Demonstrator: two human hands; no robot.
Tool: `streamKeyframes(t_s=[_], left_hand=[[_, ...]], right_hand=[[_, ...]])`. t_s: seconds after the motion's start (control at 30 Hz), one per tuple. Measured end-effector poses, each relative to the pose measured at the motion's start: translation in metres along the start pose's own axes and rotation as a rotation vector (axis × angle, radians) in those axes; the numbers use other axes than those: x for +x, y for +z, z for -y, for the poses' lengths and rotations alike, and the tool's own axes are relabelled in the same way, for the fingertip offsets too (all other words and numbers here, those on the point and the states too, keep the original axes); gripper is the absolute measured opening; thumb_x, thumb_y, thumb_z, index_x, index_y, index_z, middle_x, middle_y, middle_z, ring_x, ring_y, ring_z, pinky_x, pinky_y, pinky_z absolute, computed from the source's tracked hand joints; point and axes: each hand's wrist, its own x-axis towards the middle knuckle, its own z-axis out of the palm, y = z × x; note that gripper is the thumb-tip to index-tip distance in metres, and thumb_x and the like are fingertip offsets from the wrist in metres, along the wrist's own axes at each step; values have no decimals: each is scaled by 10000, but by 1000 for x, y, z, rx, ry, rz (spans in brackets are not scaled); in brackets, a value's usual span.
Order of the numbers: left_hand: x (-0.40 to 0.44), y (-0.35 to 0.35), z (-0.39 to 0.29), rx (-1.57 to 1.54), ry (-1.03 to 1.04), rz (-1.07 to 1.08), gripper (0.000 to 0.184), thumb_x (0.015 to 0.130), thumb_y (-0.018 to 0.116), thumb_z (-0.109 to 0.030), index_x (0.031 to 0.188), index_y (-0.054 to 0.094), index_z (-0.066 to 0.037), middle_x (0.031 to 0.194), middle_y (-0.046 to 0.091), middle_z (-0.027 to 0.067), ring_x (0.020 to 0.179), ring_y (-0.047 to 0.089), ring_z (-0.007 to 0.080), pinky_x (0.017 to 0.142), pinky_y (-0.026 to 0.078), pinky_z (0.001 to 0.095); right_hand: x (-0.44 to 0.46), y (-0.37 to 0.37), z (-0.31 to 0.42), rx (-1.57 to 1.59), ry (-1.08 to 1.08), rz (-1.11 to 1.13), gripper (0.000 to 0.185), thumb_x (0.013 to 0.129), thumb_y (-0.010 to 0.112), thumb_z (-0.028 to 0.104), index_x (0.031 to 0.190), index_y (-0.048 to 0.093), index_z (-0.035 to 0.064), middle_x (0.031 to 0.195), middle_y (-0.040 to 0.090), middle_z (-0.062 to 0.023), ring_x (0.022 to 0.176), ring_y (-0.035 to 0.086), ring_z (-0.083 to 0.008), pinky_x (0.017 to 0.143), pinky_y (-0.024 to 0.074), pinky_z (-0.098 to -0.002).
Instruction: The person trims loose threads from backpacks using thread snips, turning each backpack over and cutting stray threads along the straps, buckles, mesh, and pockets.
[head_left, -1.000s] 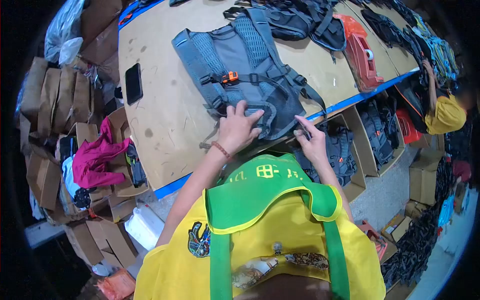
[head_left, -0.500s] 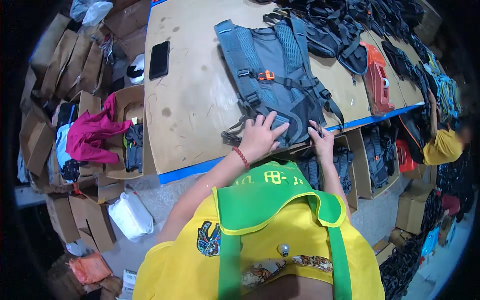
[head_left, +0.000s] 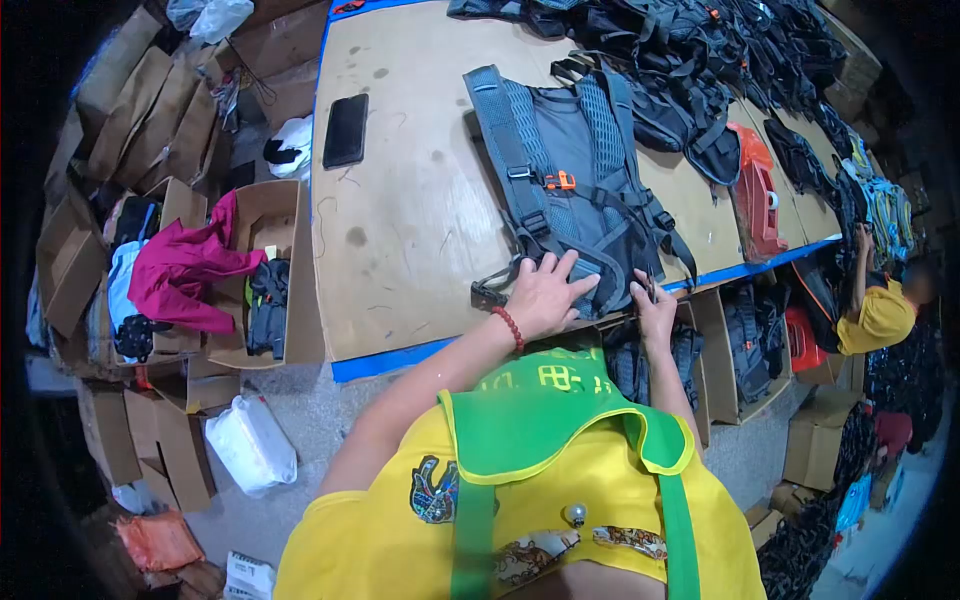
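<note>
A grey-blue backpack (head_left: 570,130) lies on the table with its padded straps and back panel upward. Across the straps runs a chest strap with an orange buckle (head_left: 561,181). My left hand (head_left: 548,296) lies on the lower left end of the backpack, fingers spread, a red bead bracelet on its wrist. At the lower right edge, by the table's front, my right hand (head_left: 655,312) has thumb and fingers pinched together. Something small and dark shows between them, too small to name.
The cardboard-covered table (head_left: 400,240) also bears a black phone (head_left: 346,131), a red tape dispenser (head_left: 763,205) and a heap of dark backpacks (head_left: 690,50). Boxes of backpacks (head_left: 745,340) stand under the front edge. At left is an open carton (head_left: 300,270); at right, another person (head_left: 878,315).
The view has shifted, so the table and backpack appear slightly further right and lower. Both hands keep nearly the same places on the backpack.
</note>
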Motion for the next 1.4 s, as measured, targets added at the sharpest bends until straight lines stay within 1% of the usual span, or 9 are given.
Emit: streamKeyframes(t_s=[0.5, 0.6, 0.67, 0.77, 0.9, 1.0, 1.23, 1.27, 1.4], left_hand=[[11, -18, 19, -268, 49, 108, 555, 670, 701, -294, 1202, 546, -255, 1263, 363, 161, 1058, 415, 338, 842, 386, 424], [17, -20, 49, -653, 301, 108, 457, 754, 657, -256, 1183, 557, -133, 1206, 443, 205, 1034, 480, 362, 868, 399, 413], [30, -86, 53, -828, 288, 361, 420, 795, 622, -224, 1177, 549, -66, 1069, 546, 200, 933, 552, 320, 829, 433, 374], [40, -191, 31, -1106, 401, -58, 345, 794, 576, -138, 1107, 579, 6, 991, 621, 150, 891, 591, 284, 784, 462, 352], [41, -246, 2, -1385, 738, -248, 352, 799, 571, -143, 1121, 557, -1, 1010, 606, 148, 907, 580, 275, 794, 457, 351], [39, -245, -6, -1460, 827, -304, 359, 804, 568, -147, 1132, 539, -6, 1025, 594, 146, 919, 572, 269, 802, 454, 351], [45, -215, 16, -1401, 672, -427, 375, 814, 559, -156, 1157, 500, -17, 1058, 567, 141, 947, 553, 254, 819, 446, 349], [47, -208, 23, -1364, 610, -439, 378, 815, 558, -157, 1161, 494, -19, 1063, 563, 141, 951, 550, 252, 822, 445, 349], [54, -174, 49, -1254, 336, -456, 389, 821, 553, -163, 1175, 471, -26, 1082, 547, 138, 967, 539, 244, 832, 441, 348]], right_hand=[[-1, -3, 13, 17, -9, 14, 278, 783, 625, 103, 1039, 634, -4, 950, 651, -57, 864, 571, -101, 810, 435, -252], [1, -2, 2, 84, 38, 18, 277, 775, 636, 88, 1038, 638, 0, 948, 650, -53, 868, 573, -100, 825, 429, -252], [2, -2, 2, 152, 86, 4, 272, 765, 653, 80, 1027, 648, 12, 901, 646, -26, 824, 567, -89, 790, 436, -244], [1, -5, 9, 275, 254, 36, 264, 762, 662, 84, 1018, 655, 20, 830, 622, 17, 754, 541, -67, 719, 433, -221], [3, -4, 10, 162, 155, 4, 269, 768, 664, 104, 1021, 650, 15, 779, 581, 55, 695, 493, -34, 647, 399, -182], [1, -7, 17, 152, 254, 31, 276, 766, 663, 116, 1014, 645, -1, 837, 622, 27, 753, 534, -52, 712, 426, -205], [0, -6, 16, 190, 201, 10, 254, 774, 665, 118, 1004, 652, 10, 847, 632, 15, 760, 548, -62, 712, 440, -215], [0, -9, 20, 214, 339, 46, 260, 777, 665, 131, 1014, 653, 25, 802, 610, 33, 694, 526, -50, 633, 426, -200], [-1, -9, 16, 228, 282, 29, 268, 778, 663, 165, 1019, 655, 48, 659, 528, 65, 502, 417, -20, 447, 319, -188]])
